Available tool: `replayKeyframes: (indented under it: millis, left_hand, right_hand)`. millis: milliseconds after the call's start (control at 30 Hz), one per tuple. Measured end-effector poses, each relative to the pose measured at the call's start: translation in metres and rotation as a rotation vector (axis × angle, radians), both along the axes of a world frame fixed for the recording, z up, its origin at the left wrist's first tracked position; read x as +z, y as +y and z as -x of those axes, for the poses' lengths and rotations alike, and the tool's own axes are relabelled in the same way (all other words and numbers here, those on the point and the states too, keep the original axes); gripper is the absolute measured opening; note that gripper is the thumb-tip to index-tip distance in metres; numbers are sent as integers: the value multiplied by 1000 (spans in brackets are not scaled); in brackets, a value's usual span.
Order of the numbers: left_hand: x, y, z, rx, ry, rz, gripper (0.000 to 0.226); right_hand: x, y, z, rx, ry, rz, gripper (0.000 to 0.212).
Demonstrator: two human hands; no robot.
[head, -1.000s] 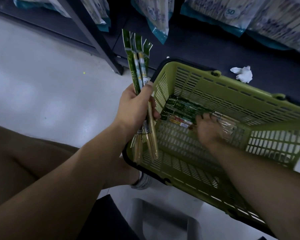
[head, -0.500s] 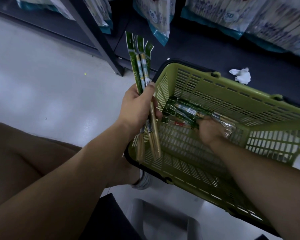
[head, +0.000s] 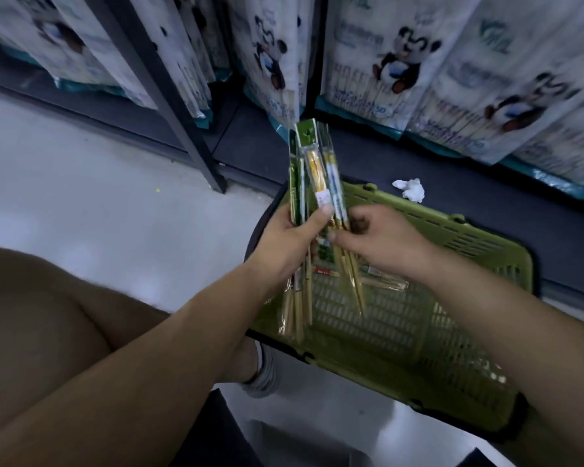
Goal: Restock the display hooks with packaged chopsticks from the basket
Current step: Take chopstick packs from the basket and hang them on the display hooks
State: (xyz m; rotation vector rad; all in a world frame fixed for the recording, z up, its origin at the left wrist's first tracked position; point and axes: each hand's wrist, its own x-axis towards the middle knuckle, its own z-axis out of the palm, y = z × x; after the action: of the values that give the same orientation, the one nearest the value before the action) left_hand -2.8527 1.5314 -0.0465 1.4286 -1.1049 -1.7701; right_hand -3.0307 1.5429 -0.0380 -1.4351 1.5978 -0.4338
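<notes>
Gripping a fan of chopstick packs (head: 312, 183) upright above the green basket (head: 459, 358), your left hand (head: 284, 241) is closed around them while your right hand (head: 381, 241) pinches one pack; more packs (head: 381, 281) lie inside the basket.

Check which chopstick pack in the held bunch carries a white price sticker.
The yellow-fronted pack in the bunch's middle, sticker just above the left hand's thumb; neighbouring packs are green or blue.
</notes>
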Motion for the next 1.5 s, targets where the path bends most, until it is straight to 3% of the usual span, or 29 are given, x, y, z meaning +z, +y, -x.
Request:
replayKeyframes:
  millis: [100,167,267,433,567,733,833,967,1100,1167,1300,1500]
  left_hand:
    - [27,0,17,67,166,8,31]
    - [49,-5,26,101,241,34,30]
    - [82,-12,36,97,321,55,19]
    - [133,-16,43,42,373,106,27]
    - [171,-25,44,-19,421,153,34]
    - [212,-34,55,-55,437,244,23]
    - [240,-43,65,-61,436,349,4]
    - [278,-61,75,-122,432,474,27]
    - [308,-79,87,-146,425,591,8]
    - [319,-84,94,-167,428,634,12]
    - [329,-86,104,-193,432,719,16]
    - [331,-87,118,-158,408,753,12]
  right_hand:
    - [46,3,-7,7,-47,55,16]
    - [69,9,-6,6,-10,168,4]
    - [100,13,-2,12,83,266,29]
    - [153,13,4,-69,33,332,17]
    - [186,20,10,-182,-52,471,39]
    - [223,20,18,-292,-123,622,33]
    - [251,16,23,-317,-102,657,37]
    - [292,8,36,-350,-97,706,41]
    - [341,-7,52,-493,-125,851,13]
    - [364,-15,57,-518,-121,939,9]
    - [394,-29,61,-502,-129,1033,8]
    - [403,-40,65,-503,-44,1091,23]
